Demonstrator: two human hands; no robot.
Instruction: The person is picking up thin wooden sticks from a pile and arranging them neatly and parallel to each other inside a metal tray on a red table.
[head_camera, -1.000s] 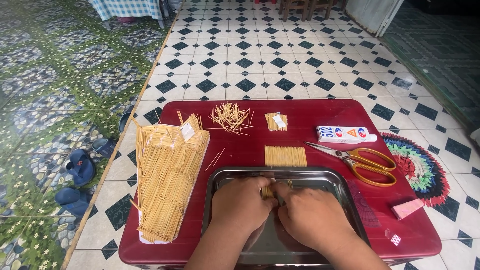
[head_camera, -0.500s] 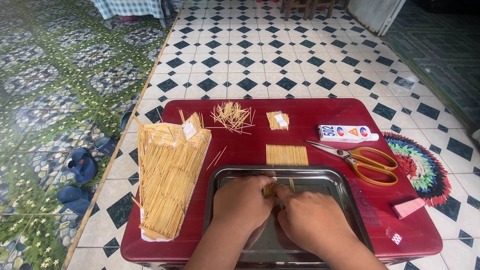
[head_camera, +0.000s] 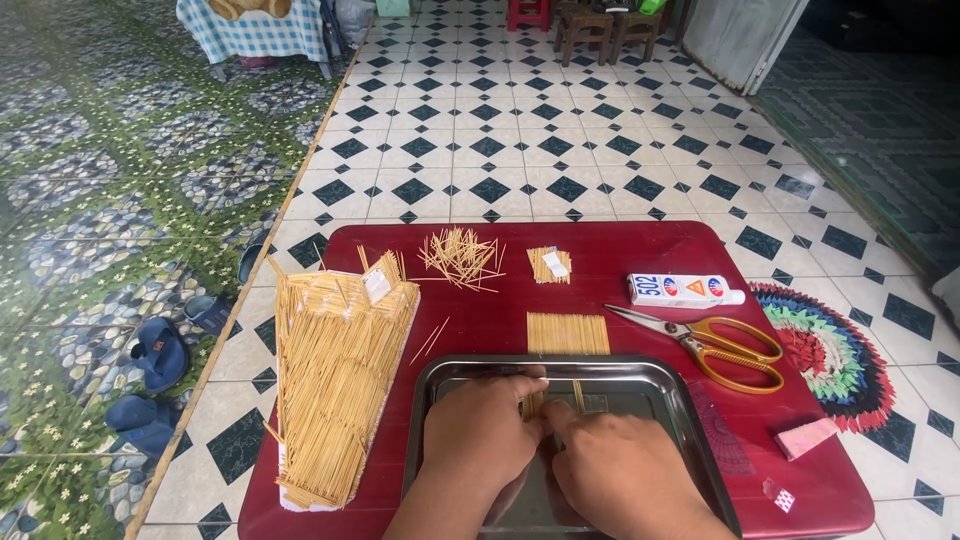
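A few short sticks were held upright inside the steel tray, pinched between the left hand and right hand, whose fingers were curled closed around them; the exact grip was possibly hidden by the knuckles. Just behind the tray lay a flat stick mat. Scissors lay to its right, a large stick bundle to the left.

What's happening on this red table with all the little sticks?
A person has both hands inside a metal tray on the red table. The left hand and right hand press together on a small row of thin wooden sticks. Around the tray lie a big bundle of sticks, a loose pile, a flat glued panel, scissors and a glue tube.
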